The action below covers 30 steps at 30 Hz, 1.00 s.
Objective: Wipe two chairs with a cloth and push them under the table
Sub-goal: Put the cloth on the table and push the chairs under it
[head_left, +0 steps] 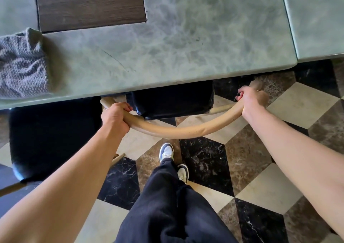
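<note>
A chair with a curved tan wooden back rail (178,130) and a black seat (173,101) stands at the green marble table (167,53), its seat mostly beneath the table edge. My left hand (115,115) grips the rail's left end and my right hand (251,100) grips its right end. A second chair with a black seat (52,140) stands to the left, its seat largely out from under the table. A grey cloth (20,64) lies bunched on the table at the far left.
The floor has a cube pattern of cream, brown and black marble tiles (251,168). My legs in black trousers and my two sneakers (166,151) are just behind the chair. A dark wood inlay (89,3) sits in the tabletop; a second green slab (316,19) adjoins at the right.
</note>
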{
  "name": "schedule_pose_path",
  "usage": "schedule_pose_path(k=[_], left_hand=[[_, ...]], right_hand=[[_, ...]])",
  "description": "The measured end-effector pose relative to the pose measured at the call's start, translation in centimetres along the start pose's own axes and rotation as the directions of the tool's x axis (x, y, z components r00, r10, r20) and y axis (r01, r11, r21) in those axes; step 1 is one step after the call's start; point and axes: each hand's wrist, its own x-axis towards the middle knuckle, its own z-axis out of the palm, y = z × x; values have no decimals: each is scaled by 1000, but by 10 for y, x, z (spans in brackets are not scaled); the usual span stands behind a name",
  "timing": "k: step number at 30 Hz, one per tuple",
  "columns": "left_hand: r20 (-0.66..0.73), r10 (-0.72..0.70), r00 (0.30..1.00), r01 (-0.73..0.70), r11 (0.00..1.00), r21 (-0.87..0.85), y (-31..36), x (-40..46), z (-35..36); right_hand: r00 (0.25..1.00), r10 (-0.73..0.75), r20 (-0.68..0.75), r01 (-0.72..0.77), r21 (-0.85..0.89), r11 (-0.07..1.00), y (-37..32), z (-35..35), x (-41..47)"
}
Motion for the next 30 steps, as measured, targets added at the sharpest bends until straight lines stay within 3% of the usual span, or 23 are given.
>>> schedule_pose_path(k=[8, 14, 21, 30], left_hand=[[44, 0, 999, 2, 998, -60, 2, -11, 1], [64, -58, 996, 52, 995, 79, 6, -17, -13], [144, -45, 989, 37, 998, 58, 3, -19, -12], [115, -35, 993, 31, 999, 29, -6, -23, -4]], right_hand=[[995, -14, 100, 16, -18, 1000, -12, -9, -8], [973, -1, 231, -3, 15, 1000, -13, -19, -20], [963, -69, 262, 57, 52, 997, -11, -21, -10], [963, -53, 263, 40, 56, 998, -16, -23, 5]])
